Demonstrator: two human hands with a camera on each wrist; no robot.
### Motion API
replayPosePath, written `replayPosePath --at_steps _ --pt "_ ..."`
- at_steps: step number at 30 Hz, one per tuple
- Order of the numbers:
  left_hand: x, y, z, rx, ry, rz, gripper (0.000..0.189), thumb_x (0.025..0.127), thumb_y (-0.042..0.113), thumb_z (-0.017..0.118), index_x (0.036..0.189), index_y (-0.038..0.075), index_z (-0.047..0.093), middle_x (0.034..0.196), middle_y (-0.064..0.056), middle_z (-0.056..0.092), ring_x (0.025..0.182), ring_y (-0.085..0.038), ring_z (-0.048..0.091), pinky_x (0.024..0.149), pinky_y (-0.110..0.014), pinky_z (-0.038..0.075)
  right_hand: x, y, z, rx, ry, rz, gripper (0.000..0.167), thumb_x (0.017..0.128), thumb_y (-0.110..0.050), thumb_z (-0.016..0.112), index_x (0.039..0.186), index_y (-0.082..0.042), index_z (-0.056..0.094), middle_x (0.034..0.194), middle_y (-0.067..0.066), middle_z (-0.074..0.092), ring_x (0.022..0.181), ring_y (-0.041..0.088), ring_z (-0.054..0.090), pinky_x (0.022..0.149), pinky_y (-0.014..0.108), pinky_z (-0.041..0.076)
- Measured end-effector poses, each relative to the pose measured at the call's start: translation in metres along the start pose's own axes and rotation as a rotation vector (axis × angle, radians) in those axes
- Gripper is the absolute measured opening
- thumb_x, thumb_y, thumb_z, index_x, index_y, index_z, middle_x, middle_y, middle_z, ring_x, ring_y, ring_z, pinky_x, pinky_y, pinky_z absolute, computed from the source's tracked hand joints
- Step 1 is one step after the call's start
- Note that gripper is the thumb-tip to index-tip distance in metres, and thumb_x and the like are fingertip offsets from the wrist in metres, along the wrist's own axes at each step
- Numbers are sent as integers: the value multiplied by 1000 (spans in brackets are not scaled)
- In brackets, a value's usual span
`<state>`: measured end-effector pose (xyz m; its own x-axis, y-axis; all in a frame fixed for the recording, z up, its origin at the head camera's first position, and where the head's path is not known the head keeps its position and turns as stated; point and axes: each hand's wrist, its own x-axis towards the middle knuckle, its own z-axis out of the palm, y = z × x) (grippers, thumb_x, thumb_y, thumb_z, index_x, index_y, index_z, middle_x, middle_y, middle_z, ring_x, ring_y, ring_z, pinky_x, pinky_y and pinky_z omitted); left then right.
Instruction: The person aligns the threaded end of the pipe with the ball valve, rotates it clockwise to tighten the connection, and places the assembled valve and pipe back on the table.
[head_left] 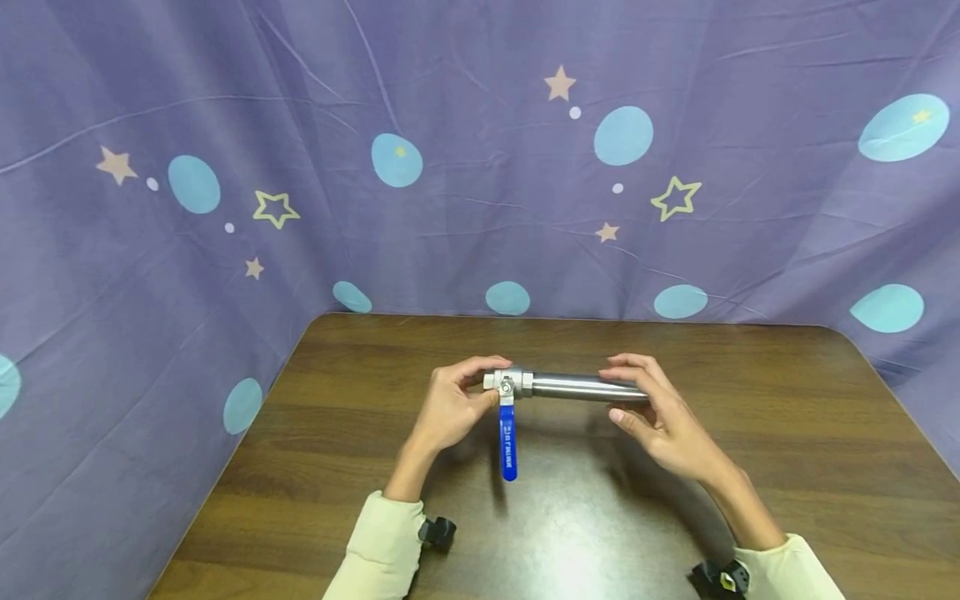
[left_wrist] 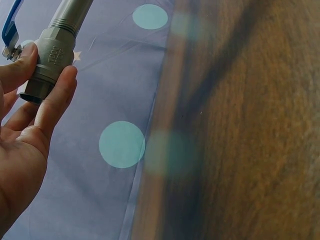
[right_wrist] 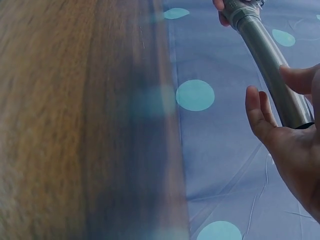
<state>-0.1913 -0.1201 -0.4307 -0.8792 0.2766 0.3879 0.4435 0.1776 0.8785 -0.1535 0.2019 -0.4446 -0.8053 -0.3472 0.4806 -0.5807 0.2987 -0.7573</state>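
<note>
From my head, my left hand [head_left: 450,408] pinches the steel valve [head_left: 517,382], its blue lever [head_left: 508,442] pointing near, while my right hand [head_left: 663,421] curves loosely round the right end of the joined pipe [head_left: 566,386] — all raised above the wooden surface [head_left: 750,358]. At my left wrist, I grip the valve body beside its open end. At my right — the pipe's open end sits by my palm.

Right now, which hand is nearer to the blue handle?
Left: the left hand grips the valve beside the blue handle; the right hand is farther, along the pipe.
</note>
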Motion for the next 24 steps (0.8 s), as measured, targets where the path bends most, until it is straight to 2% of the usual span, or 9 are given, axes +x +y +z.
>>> replayPosePath --at_steps 7,11,20,24 --pt "-1 0 0 -8 -1 -11 45 80 -19 73 120 1 78 124 -20 78 101 -12 74 90 -40 69 1 4 1 -48 15 -25 50 92 13 73 135 -10 65 143 9 56 124 2 57 79 14 61" --pt "-1 1 0 -18 -4 -17 45 80 -20 72 120 0 78 124 -21 78 101 -12 73 88 -42 70 1 5 1 -77 31 -34 47 91 12 74 132 -10 67 137 11 60 123 0 57 82 11 58" --pt "0 1 2 -43 -11 -49 46 79 -20 72 121 -1 77 126 -20 77 104 -14 73 89 -33 69 2 6 -1 -127 51 -47 48 88 12 77 130 -10 69 133 6 64 125 -2 56 89 7 53" --pt "1 1 1 -31 -9 -41 45 79 -20 72 120 -1 77 126 -20 78 107 -19 75 92 -36 69 2 7 -1 -141 56 -51 48 88 12 78 130 -10 70 131 6 65 125 -2 56 93 6 52"
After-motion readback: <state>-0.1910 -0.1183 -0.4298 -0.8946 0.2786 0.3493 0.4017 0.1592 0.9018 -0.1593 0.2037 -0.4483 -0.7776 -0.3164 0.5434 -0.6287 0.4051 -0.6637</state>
